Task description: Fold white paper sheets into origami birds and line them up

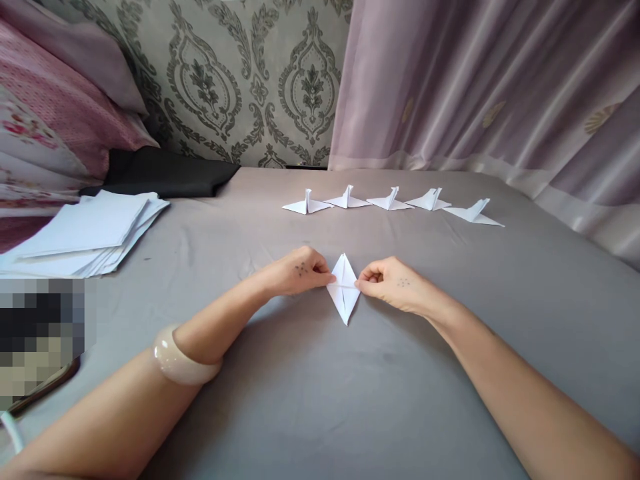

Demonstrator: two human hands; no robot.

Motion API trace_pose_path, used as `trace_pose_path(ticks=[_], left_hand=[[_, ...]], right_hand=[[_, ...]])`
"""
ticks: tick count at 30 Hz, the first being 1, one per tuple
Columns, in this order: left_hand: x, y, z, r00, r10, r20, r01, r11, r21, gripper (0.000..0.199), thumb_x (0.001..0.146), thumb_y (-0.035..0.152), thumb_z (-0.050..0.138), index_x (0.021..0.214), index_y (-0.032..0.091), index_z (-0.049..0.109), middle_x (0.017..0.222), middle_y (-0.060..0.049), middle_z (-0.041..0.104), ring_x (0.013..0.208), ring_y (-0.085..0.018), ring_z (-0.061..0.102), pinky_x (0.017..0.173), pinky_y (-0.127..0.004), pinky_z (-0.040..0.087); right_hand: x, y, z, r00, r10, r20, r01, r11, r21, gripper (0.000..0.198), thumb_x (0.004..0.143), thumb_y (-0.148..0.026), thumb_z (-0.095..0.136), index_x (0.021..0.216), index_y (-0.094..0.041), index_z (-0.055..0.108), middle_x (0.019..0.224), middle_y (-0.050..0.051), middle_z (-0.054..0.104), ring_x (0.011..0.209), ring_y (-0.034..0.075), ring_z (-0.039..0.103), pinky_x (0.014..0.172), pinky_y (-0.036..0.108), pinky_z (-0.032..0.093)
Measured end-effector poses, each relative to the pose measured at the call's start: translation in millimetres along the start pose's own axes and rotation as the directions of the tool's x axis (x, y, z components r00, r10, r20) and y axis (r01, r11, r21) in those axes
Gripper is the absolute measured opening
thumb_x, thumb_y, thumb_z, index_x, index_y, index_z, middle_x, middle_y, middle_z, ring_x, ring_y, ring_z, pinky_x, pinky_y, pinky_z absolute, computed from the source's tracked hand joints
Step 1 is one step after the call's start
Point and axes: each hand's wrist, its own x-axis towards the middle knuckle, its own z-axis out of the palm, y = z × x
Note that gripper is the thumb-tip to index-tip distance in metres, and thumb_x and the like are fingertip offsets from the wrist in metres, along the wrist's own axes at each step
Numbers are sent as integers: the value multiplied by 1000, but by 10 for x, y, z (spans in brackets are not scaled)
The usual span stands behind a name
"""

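Note:
A white sheet of paper folded into a diamond (345, 300) is between my hands, with a slit down its middle and a crease across its width. My left hand (303, 270) pinches the diamond's left corner between thumb and fingers. At the opposite corner, my right hand (393, 283) grips the paper the same way. One point of the diamond faces away from me, the other towards me. Farther back, several folded white paper birds (349, 198) stand in a row.
A grey cloth (320, 413) covers the surface. Stacked white paper (85, 227) lies at the left, before a folded black cloth (165, 173). A blurred-out object (35, 340) sits at the left edge. Behind are patterned wallpaper (260, 80) and a mauve curtain (450, 87).

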Motion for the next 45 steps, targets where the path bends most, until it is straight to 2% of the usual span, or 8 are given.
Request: trace_pose_path(ticks=[6, 10, 18, 23, 26, 31, 37, 45], left_hand=[[-27, 68, -69, 999, 31, 31, -32, 999, 39, 39, 85, 45, 46, 67, 14, 61, 54, 4, 34, 49, -9, 28, 46, -24, 23], [-29, 95, -75, 999, -11, 33, 10, 1000, 8, 49, 88, 52, 40, 76, 14, 67, 55, 3, 38, 49, -9, 32, 48, -24, 25], [0, 87, -55, 999, -23, -37, 21, 998, -63, 57, 90, 56, 35, 74, 13, 69, 67, -3, 57, 58, -12, 46, 55, -23, 36], [-8, 40, -64, 1000, -10, 17, 11, 1000, -17, 47, 82, 56, 51, 72, 13, 67, 55, 2, 42, 50, -9, 33, 46, -23, 25], [-18, 27, -64, 999, 14, 34, -13, 1000, -24, 35, 76, 48, 60, 75, 14, 67, 60, 2, 46, 55, -10, 38, 48, -22, 28], [-22, 26, -34, 1000, 20, 12, -20, 1000, -5, 31, 76, 44, 57, 71, 14, 64, 59, 3, 42, 54, -9, 35, 47, -22, 27], [-6, -6, -7, 999, 41, 19, -41, 999, -3, 30, 77, 43, 55, 67, 15, 59, 57, 4, 37, 52, -9, 31, 45, -22, 25], [13, -21, 9, 1000, 30, -8, -29, 999, 43, 29, 78, 43, 56, 69, 16, 61, 59, 3, 44, 53, -10, 36, 46, -22, 28]], right_hand=[[19, -5, -16, 1000, 16, 4, -16, 1000, 20, 18, 72, -36, 61, 70, -19, 66, 60, -2, 55, 51, 9, 41, 48, 24, 30], [10, -11, -24, 1000, 21, 1, -21, 1000, 18, 18, 72, -36, 60, 68, -19, 64, 58, -3, 52, 50, 9, 40, 47, 24, 29], [-5, -36, -17, 1000, 27, -6, -27, 999, 17, 17, 71, -35, 59, 65, -19, 63, 55, -3, 49, 48, 9, 37, 45, 24, 27], [-8, -39, -31, 1000, 30, 6, -30, 999, 9, 18, 71, -35, 58, 66, -20, 64, 57, -3, 49, 48, 9, 36, 45, 24, 27], [-1, -41, -59, 1000, 22, 20, -22, 1000, 1, 18, 72, -35, 59, 69, -20, 67, 58, -3, 49, 50, 9, 36, 45, 24, 26], [17, -51, -110, 998, 25, 64, -25, 1000, -8, 19, 73, -36, 60, 67, -20, 68, 56, -4, 46, 49, 8, 34, 45, 24, 24], [27, -46, -101, 998, 28, 55, -27, 1000, -10, 18, 73, -36, 61, 68, -20, 68, 57, -3, 47, 48, 8, 35, 45, 24, 26], [9, -65, -64, 999, 19, 34, -18, 999, -31, 19, 73, -36, 61, 66, -19, 64, 56, -2, 50, 49, 9, 39, 45, 24, 26]])
